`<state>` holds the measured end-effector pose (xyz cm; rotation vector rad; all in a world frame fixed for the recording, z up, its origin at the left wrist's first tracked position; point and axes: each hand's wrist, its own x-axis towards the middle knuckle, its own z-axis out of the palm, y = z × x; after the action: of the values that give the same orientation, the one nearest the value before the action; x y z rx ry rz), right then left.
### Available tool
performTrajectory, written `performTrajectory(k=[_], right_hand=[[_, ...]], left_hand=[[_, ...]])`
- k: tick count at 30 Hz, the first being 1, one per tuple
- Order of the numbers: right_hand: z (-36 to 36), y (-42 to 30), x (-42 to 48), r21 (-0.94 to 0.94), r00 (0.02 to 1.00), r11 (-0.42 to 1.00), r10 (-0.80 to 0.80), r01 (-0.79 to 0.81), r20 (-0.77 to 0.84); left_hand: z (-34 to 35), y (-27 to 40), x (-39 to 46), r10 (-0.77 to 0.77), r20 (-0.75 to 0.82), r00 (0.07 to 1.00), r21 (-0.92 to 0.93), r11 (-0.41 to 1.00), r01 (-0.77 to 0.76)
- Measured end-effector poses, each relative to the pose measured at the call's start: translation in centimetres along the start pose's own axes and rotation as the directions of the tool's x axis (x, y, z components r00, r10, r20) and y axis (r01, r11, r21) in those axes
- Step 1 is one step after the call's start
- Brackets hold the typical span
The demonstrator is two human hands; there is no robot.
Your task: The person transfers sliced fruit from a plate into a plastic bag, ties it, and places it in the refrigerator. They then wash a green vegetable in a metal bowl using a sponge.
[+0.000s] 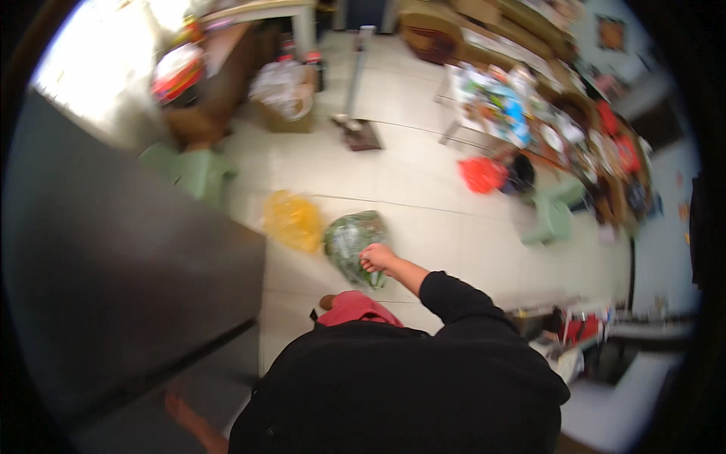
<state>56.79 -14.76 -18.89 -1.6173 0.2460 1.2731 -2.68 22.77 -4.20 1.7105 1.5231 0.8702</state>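
My right hand is closed around the top of a clear plastic bag of green leafy vegetables, in front of my body. Whether the bag hangs or touches the floor, I cannot tell. Left of it, a yellow plastic bag lies on the tiled floor. At the lower left, my left hand is blurred against the dark grey refrigerator; its fingers are not clear. The pink cloth of my clothing shows below the black top.
Green plastic stools stand at the left and right. A dustpan and a cardboard box are farther ahead. A cluttered table stands at the upper right, with a red plastic bag on the floor nearby.
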Motion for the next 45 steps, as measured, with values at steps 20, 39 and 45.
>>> performTrajectory(k=[20,39,45], right_hand=[[-6.2,27.1,-31.9,0.493,0.755,0.827,0.135,0.271,-0.641],[1.7,59.5,-48.5,0.661,0.268,0.123,0.848,0.740,-0.457],[9.5,65.2,-47.4,0.719,0.014,0.501,0.816,0.482,-0.578]], left_hand=[[31.9,7.3,-4.4,-0.131,0.991,-0.022,0.118,0.947,-0.298],[59.6,29.3,-53.1,-0.433,0.830,-0.352,0.102,0.738,-0.667],[62.5,29.3,-72.8,-0.510,0.630,-0.586,-0.141,0.666,-0.732]])
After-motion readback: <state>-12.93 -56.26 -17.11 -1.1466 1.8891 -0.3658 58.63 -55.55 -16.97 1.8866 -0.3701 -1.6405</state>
